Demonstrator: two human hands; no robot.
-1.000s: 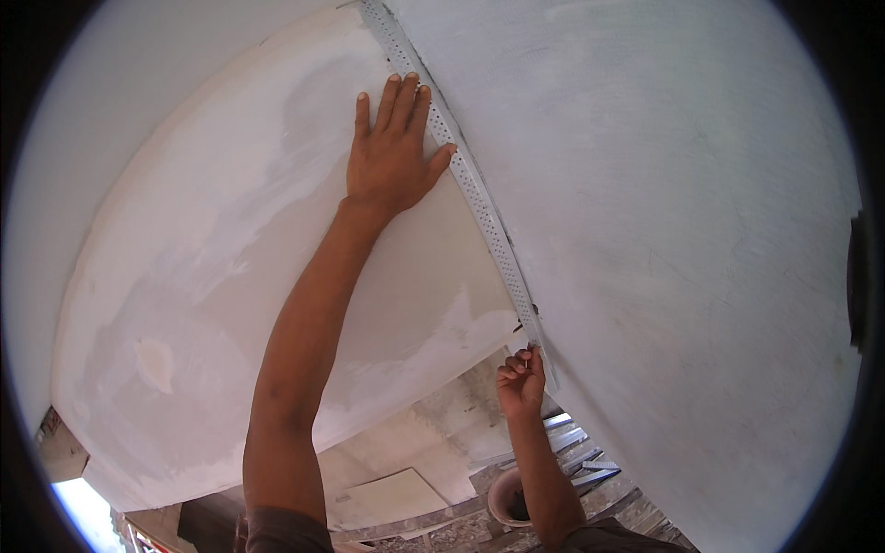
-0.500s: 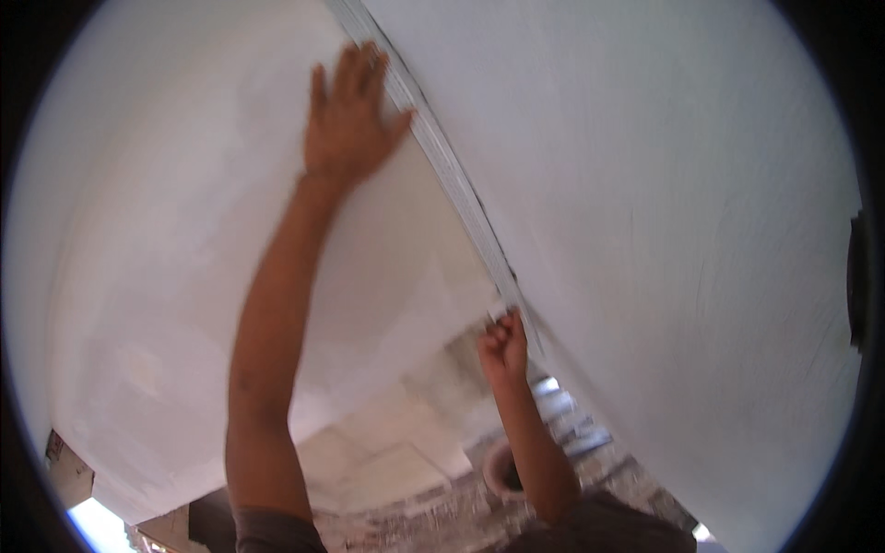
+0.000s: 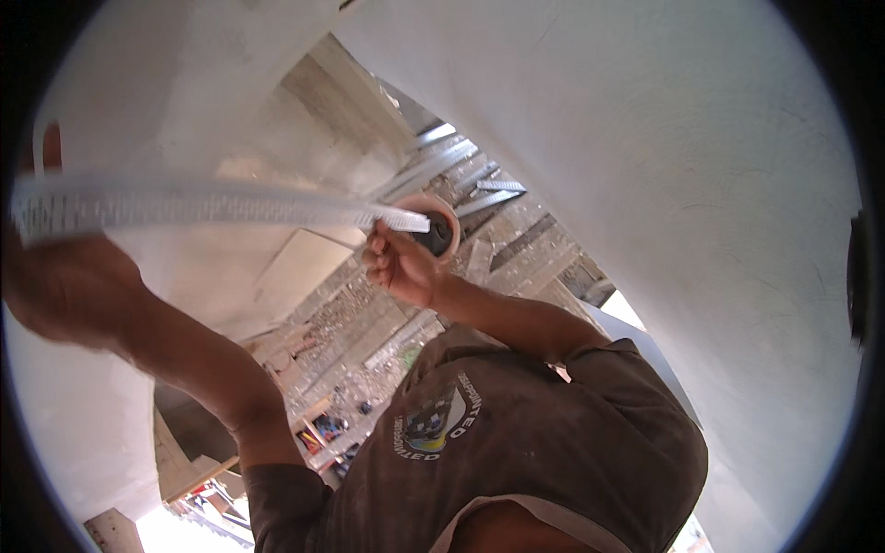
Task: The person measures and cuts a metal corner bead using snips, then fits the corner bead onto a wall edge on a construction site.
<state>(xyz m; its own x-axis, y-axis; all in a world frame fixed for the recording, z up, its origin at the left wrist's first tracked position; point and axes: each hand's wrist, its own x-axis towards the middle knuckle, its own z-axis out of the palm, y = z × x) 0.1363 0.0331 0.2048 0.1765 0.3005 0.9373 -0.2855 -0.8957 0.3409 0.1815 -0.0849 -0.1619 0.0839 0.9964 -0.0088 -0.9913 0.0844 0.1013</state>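
A long white perforated corner bead (image 3: pixel 212 205) runs across the left half of the view, blurred by motion. My left hand (image 3: pixel 78 286) is at the far left, behind one end of the bead and closed on it, with a finger showing above its edge. At the other end my right hand (image 3: pixel 403 267) pinches the bead between thumb and fingers, and the tip sticks out past them. Both arms hold the bead away from the pale wall surfaces.
A smooth white wall (image 3: pixel 682 184) fills the right side, and another pale surface (image 3: pixel 203 83) the upper left. Below are a round orange-brown tub (image 3: pixel 453 230), several metal profiles (image 3: pixel 442 166), boards (image 3: pixel 535 267), and a rubble-strewn floor with coloured items (image 3: pixel 323 429).
The bead has come away from the edge between the pale surfaces and now lies across the view. My left hand moved left and down, my right hand up and left. The view has tilted downward.
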